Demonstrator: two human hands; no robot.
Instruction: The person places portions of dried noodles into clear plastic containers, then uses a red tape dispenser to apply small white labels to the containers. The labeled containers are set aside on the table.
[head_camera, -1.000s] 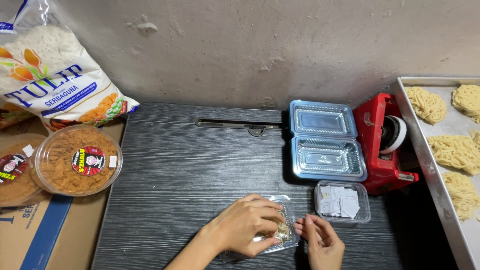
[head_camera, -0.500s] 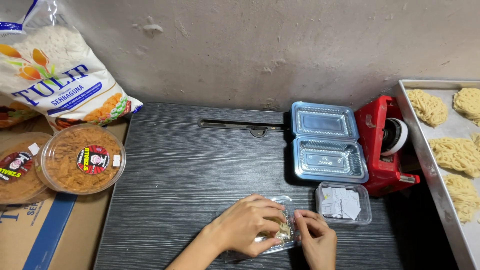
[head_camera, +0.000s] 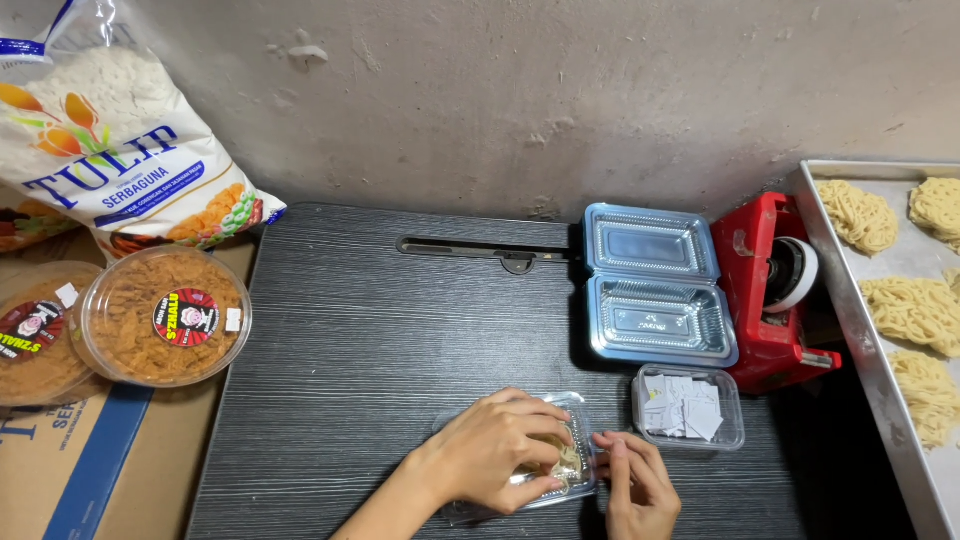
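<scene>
A small clear plastic container (head_camera: 572, 468) with pale noodles inside lies near the front edge of the dark wood-grain table (head_camera: 380, 350). My left hand (head_camera: 495, 450) lies across its lid and covers most of it, fingers curled over the top. At its right end my right hand (head_camera: 635, 485) pinches the container's edge with the fingertips. Just right of my hands stands a small clear tub of white paper slips (head_camera: 688, 408).
An open, empty clear hinged container (head_camera: 655, 285) lies behind, beside a red tape dispenser (head_camera: 775, 295). A metal tray (head_camera: 880, 380) with noodle cakes lines the right edge. At left are two round tubs of brown crumbs (head_camera: 165, 315), a printed flour bag (head_camera: 110, 150) and a cardboard box (head_camera: 60, 460).
Both hands stay on the small container; the fingers shift only slightly at its right end. Nothing else on the table has moved.
</scene>
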